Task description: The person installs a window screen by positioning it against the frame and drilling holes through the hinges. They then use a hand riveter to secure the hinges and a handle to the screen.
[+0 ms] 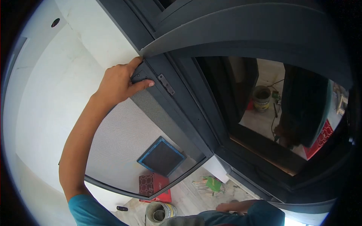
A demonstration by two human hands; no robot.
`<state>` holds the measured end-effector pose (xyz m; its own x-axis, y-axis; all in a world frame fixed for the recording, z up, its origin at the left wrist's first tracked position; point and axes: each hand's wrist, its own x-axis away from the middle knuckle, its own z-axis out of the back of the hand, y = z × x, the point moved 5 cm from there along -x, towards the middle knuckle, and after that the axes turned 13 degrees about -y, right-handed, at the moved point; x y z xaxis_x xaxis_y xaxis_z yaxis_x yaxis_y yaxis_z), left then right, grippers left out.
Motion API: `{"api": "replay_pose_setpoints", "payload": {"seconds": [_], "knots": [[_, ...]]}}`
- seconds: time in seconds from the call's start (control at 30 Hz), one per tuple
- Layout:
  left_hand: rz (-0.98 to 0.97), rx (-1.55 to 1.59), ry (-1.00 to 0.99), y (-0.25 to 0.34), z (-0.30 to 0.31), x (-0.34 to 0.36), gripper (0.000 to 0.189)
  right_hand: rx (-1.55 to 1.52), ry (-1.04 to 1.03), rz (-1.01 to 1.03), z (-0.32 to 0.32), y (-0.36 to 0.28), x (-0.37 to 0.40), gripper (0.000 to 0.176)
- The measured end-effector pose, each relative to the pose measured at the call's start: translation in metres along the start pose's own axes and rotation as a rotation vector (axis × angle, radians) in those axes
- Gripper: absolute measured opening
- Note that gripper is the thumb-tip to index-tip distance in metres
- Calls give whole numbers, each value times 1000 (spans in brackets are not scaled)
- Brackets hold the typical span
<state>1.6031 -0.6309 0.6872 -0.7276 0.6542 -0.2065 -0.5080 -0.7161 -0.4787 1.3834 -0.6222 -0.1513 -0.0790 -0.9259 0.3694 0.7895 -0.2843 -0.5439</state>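
Note:
My left hand (120, 83) is raised and grips the top corner of a dark-framed mesh screen (124, 143), with the thumb along the frame's edge. A small metal hinge (166, 84) sits just right of the thumb, joining the screen to the dark window frame (196, 109). My right hand (229, 206) is low at the bottom of the view, near my teal sleeve (266, 213). Only its back shows, so I cannot tell what it holds.
A white wall (56, 98) lies to the left. On the floor below are a blue-framed panel (162, 157), a red crate (152, 184), a bucket (160, 211) and green scraps (213, 184). The glass pane (264, 113) shows another bucket and a red crate.

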Motion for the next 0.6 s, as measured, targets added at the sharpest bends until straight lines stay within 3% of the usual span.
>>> {"api": "replay_pose_setpoints", "payload": {"seconds": [0.07, 0.17, 0.6], "knots": [[13, 12, -22, 3, 2, 1, 72, 17, -220, 7, -16, -3, -1, 36], [27, 26, -33, 4, 2, 1, 73, -22, -329, 19, -29, 0, -3, 35], [19, -6, -19, -2, -3, -1, 72, -137, -423, 82, -84, 7, -25, 34]]}}
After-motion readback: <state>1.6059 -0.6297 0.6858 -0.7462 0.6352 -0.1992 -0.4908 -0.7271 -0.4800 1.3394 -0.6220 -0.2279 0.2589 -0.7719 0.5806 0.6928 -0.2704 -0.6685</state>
